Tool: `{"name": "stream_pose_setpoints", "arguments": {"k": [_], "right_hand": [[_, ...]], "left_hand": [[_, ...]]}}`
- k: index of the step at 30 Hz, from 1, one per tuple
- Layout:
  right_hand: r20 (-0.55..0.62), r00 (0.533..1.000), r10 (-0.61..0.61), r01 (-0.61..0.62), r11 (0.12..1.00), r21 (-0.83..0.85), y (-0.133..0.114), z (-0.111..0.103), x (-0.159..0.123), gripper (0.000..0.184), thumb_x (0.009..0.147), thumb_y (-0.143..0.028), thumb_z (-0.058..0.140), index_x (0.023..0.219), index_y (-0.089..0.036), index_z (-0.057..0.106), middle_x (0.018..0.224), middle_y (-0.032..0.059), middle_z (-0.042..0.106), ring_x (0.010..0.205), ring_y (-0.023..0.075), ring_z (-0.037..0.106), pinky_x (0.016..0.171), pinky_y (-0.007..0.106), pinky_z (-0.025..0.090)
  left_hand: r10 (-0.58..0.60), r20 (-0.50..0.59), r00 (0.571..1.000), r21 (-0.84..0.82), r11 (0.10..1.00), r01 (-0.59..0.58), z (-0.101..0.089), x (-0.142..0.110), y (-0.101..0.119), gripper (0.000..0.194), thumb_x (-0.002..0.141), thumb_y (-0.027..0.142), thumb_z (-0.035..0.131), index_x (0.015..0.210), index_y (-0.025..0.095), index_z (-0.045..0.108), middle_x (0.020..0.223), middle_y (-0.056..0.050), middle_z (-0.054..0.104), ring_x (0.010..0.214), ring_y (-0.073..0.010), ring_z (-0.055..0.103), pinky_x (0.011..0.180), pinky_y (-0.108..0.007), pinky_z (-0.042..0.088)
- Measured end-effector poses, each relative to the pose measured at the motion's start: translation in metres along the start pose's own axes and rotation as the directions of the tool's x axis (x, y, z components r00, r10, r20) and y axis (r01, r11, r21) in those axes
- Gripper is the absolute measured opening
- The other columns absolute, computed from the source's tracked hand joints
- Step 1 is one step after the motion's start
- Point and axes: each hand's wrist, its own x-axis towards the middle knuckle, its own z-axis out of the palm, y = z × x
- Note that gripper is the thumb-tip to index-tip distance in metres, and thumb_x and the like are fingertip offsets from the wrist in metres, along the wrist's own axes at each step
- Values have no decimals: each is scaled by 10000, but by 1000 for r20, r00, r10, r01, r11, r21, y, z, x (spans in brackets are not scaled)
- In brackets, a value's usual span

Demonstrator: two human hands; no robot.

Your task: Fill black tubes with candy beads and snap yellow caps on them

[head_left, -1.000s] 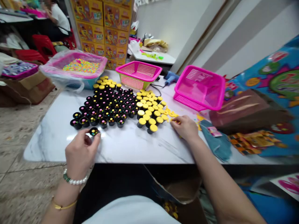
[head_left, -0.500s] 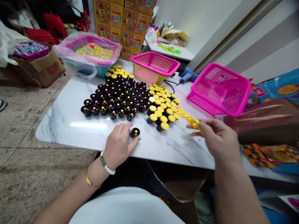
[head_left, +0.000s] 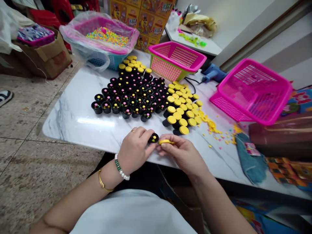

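My left hand [head_left: 136, 148] grips a small black cup [head_left: 153, 138] filled with coloured beads, near the front edge of the white marble table [head_left: 80, 120]. My right hand [head_left: 181, 152] pinches a yellow lid [head_left: 165, 142] right beside the cup's rim. Behind them stand several open black cups [head_left: 129, 94] with beads inside, and to their right several cups capped with yellow lids [head_left: 182, 109]. Loose yellow lids and beads [head_left: 214, 126] lie scattered right of the capped cups.
A bag-lined basket of coloured beads [head_left: 107, 35] sits at the back left. Two pink mesh baskets [head_left: 176, 60] [head_left: 253, 91] stand behind and right. A blue glue gun [head_left: 212, 73] with cable lies between them. A blue cloth [head_left: 251, 159] and cardboard lie at right.
My left hand slid the black cup rightward along the table's front. My right hand picked a yellow lid from the scattered pile and brought it left to the cup. The camera shifted.
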Motion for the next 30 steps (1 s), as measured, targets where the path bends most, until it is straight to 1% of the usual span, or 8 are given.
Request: {"name": "stream_pose_setpoints", "arguments": {"k": [3,5,9,12,14,19,25,30], "right_hand": [[-101,990,-97,87,991,-101,-1,0,-9,244,787,-383,747,913,-176,716,780,25,650,649,119,649,603,239,582],[-99,987,-125,110,984,-138,-3,3,-15,292,831,-383,702,1059,-202,722,741,10,624,565,103,620,529,235,564],[18,995,-97,99,963,-250,-10,13,-15,372,853,-412,659,1157,-206,713,671,-16,535,411,56,489,348,196,430],[-28,996,-89,78,960,-267,-13,18,-3,442,811,-417,701,1195,-197,688,645,-36,504,384,41,432,296,171,314],[-46,998,-43,31,970,-241,-15,19,5,491,799,-413,715,1223,-171,654,576,-58,509,348,42,420,310,172,315],[24,998,55,-49,979,-197,-14,13,13,416,773,-409,746,1070,-133,649,482,-56,542,350,68,466,353,177,367],[47,985,169,-169,986,-2,-11,12,20,431,680,-417,806,973,-149,637,547,-68,542,318,32,383,281,157,272],[-3,998,68,-68,995,71,-6,21,21,351,662,-383,821,788,-172,571,547,-77,536,349,23,386,325,157,335]], "left_hand": [[-2,12,1000,-20,1000,2,-2,-1,-1,259,853,256,651,1085,149,613,951,-70,609,907,-223,557,817,-373,516],[-6,25,1000,-25,1000,7,-2,0,-2,233,847,259,660,1047,146,624,936,-67,604,899,-223,555,812,-374,516],[-18,46,999,-4,1000,18,-2,0,-3,163,863,261,637,974,142,636,892,-60,595,856,-214,550,775,-361,514],[-19,63,998,8,1000,19,-2,1,-3,171,863,264,642,987,146,642,879,-53,605,843,-213,550,777,-363,510],[-15,70,997,13,1000,14,-2,1,-3,180,863,267,646,1003,154,644,877,-48,613,848,-214,552,792,-368,507],[-19,77,997,28,999,17,-3,1,-2,189,855,278,661,999,155,645,852,-42,618,839,-216,556,776,-354,503],[-19,107,994,58,998,13,-3,2,-2,179,875,294,632,980,150,646,812,-45,607,796,-214,554,729,-343,488],[-38,141,989,62,998,29,-7,6,-1,138,874,282,624,946,170,660,787,-36,617,791,-195,570,731,-318,477]]}}
